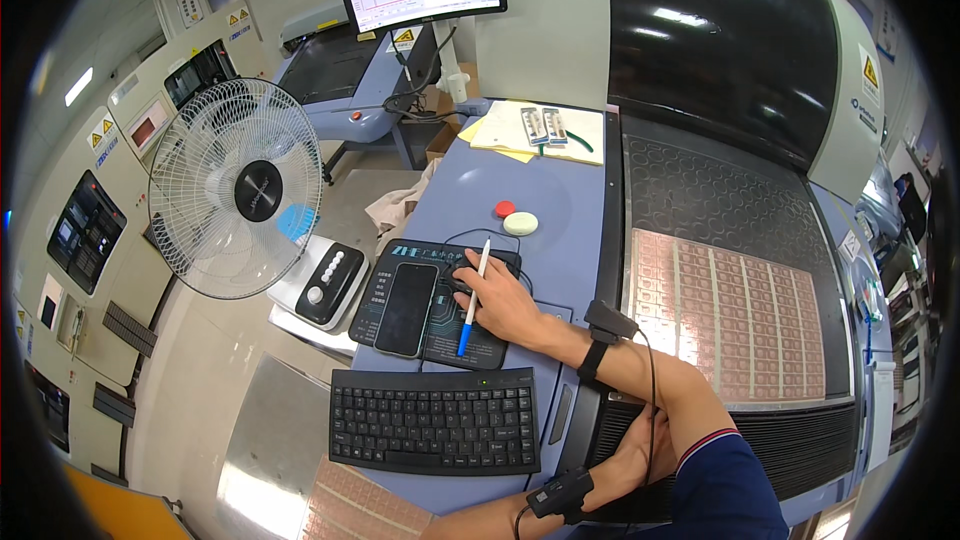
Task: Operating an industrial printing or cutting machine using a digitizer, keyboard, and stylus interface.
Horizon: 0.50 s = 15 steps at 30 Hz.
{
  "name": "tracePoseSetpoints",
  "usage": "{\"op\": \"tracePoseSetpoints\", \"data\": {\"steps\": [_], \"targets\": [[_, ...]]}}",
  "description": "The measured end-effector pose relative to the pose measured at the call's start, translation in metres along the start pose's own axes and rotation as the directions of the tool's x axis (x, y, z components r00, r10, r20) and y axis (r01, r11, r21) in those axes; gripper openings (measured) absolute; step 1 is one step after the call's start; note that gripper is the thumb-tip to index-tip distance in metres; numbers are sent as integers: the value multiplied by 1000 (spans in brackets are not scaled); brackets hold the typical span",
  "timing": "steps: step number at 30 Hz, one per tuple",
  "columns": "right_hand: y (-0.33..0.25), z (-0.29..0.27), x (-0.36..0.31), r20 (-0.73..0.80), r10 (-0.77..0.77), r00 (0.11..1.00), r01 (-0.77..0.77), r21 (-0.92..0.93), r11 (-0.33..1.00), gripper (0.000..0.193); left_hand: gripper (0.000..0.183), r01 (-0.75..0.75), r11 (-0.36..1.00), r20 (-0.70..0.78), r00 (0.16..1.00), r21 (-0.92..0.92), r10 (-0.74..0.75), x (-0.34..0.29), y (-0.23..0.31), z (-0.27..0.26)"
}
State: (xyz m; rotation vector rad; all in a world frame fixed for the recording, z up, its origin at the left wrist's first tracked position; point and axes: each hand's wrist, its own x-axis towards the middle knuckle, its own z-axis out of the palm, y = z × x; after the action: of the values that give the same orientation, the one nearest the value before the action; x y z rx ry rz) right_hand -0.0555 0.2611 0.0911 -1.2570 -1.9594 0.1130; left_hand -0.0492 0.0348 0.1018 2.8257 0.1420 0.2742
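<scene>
R grip (503,302) pinches white pen (470,318) w/ blue end, over black mat (446,343). Phone (406,310) just L of grip, kybd (435,422) on near side, red disc (505,209) farther out. L grip (638,448) partly hidden by R forearm (628,368); can't tell its hold.

A bare stretch of the smooth blue-grey surface (570,270) leaves room right of the flat black printed mat (440,338), with the small round red object (504,209) and the oval cream-white one (520,224) touching at its back. The dark rectangular smartphone (408,308) and the right hand (508,302), its slim white-and-blue pen (469,322) slanting, crowd the mat. The bare right forearm (635,365) bars the near approach to the pinkish gridded panel (740,320); the left hand (630,452) lies below it. The wide black keyboard (435,422) fills the near end, the round wire-caged fan (235,190) the left.
</scene>
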Motion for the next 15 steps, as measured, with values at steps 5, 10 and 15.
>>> {"op": "tracePoseSetpoints", "data": {"steps": [5,10,15], "targets": [[-9,7,5,6,-22,1000,22,14,1000,35,61,-344,-562,-327,935,-752,-136,12,-7,104],[-5,5,3,7,-12,1000,12,14,1000,34,61,102,-994,-331,940,44,82,14,-7,94],[-10,7,4,4,-39,999,39,10,999,35,59,504,-246,-465,862,828,202,11,-9,117]]}}
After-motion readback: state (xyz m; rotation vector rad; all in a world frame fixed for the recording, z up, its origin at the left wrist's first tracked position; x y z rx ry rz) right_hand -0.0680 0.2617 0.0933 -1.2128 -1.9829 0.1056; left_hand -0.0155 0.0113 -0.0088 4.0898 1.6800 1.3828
